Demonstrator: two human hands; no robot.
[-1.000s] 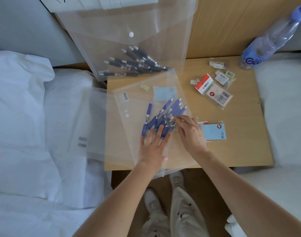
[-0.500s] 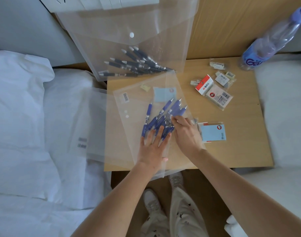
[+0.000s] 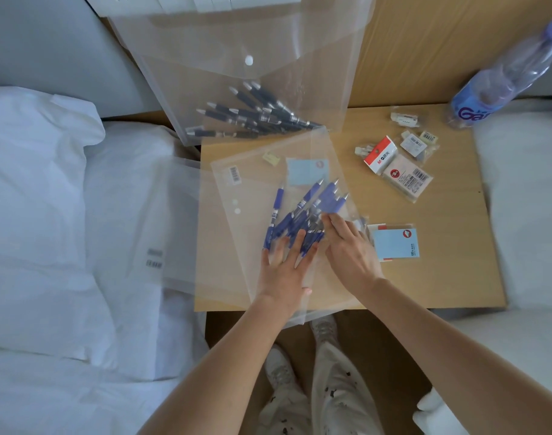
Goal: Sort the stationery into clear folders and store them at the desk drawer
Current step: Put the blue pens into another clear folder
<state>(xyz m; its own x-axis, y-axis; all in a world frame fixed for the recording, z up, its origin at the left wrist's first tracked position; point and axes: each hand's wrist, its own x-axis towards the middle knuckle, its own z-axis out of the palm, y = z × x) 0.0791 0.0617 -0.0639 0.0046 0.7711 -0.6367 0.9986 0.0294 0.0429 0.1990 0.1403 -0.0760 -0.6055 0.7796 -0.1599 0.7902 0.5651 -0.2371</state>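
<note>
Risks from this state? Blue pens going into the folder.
1. The blue pens lie fanned and crossed under the right hand; pushed together, they may jam or slide out of the folder's mouth.
2. The left hand pins the clear folder, which overhangs the desk's front edge; released, it might slip off.

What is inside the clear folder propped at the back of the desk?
The back folder holds a loose fan of black pens. Nothing else shows through the plastic; its lower edge sits behind the front folder, so that strip is hidden.
</note>
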